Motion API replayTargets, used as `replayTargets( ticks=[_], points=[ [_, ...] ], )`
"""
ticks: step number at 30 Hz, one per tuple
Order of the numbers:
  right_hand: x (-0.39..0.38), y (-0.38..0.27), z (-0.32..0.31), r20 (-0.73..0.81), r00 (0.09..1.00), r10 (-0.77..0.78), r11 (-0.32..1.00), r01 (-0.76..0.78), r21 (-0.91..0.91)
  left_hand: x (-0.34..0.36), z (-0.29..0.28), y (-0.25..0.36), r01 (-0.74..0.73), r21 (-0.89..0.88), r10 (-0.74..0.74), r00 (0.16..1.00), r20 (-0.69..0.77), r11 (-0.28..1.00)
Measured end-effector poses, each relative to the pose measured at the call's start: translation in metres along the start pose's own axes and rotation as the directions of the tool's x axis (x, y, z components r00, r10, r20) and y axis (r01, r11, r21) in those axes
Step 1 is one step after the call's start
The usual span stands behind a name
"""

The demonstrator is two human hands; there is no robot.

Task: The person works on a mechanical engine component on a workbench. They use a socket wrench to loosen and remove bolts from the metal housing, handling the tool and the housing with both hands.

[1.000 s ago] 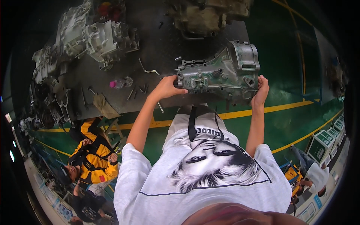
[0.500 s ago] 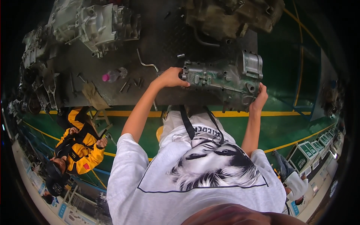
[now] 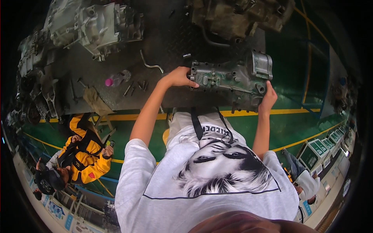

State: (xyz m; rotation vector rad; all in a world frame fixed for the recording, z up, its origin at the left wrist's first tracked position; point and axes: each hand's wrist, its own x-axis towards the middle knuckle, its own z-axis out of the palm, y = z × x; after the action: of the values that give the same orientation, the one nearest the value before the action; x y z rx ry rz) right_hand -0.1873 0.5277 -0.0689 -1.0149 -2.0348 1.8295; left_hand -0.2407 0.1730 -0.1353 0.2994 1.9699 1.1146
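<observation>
A grey metal gearbox housing (image 3: pixel 225 80) lies lengthwise at the near edge of the dark workbench, its wide end to the right. My left hand (image 3: pixel 181 77) is closed around its narrow left end, thumb along the near side. At the wide end my right hand (image 3: pixel 267 98) grips the near right corner; some of its fingers are hidden behind the casting. Just left of my left hand lies a bent metal rod (image 3: pixel 149 65), partly covered by that hand. A small metal socket (image 3: pixel 187 56) sits beyond it on the bench.
Large gear casings stand at the far left (image 3: pixel 97 29) and far right (image 3: pixel 241 19). A bottle with a pink cap (image 3: pixel 109 82), several loose bolts (image 3: pixel 128 90) and a brown cloth (image 3: pixel 95 101) lie on the left. A co-worker in a yellow and black jacket (image 3: pixel 91 165) sits at lower left.
The right end of the housing has shifted slightly away from me, with my right hand still on it. My left hand keeps its grip. The co-worker at left has moved a little.
</observation>
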Motion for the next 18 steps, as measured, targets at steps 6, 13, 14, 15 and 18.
replayTargets(
  ticks=[6, 13, 14, 15, 18],
  points=[
    [-0.004, 0.007, -0.003, 0.034, 0.996, -0.087, 0.991, 0.090, -0.099, -0.006, 0.009, -0.007, 0.010, 0.059, -0.004, 0.995, -0.101, 0.998],
    [0.002, 0.017, -0.001, 0.081, 0.991, -0.104, 0.992, 0.109, -0.059, -0.010, 0.011, -0.009, 0.093, 0.088, -0.077, 0.983, -0.164, 0.992],
    [0.005, 0.015, -0.004, 0.097, 0.990, -0.105, 0.992, 0.110, -0.056, -0.008, 0.014, -0.009, 0.054, 0.053, -0.045, 0.987, -0.155, 0.997],
    [0.007, 0.015, -0.005, 0.080, 0.992, -0.098, 0.992, 0.104, -0.070, -0.011, 0.016, -0.010, 0.028, 0.015, -0.025, 0.987, -0.156, 0.999],
    [0.000, 0.012, -0.004, 0.072, 0.996, -0.047, 0.999, 0.046, 0.009, -0.011, 0.021, -0.015, -0.011, 0.041, 0.019, 0.978, -0.205, 0.999]
  ],
)
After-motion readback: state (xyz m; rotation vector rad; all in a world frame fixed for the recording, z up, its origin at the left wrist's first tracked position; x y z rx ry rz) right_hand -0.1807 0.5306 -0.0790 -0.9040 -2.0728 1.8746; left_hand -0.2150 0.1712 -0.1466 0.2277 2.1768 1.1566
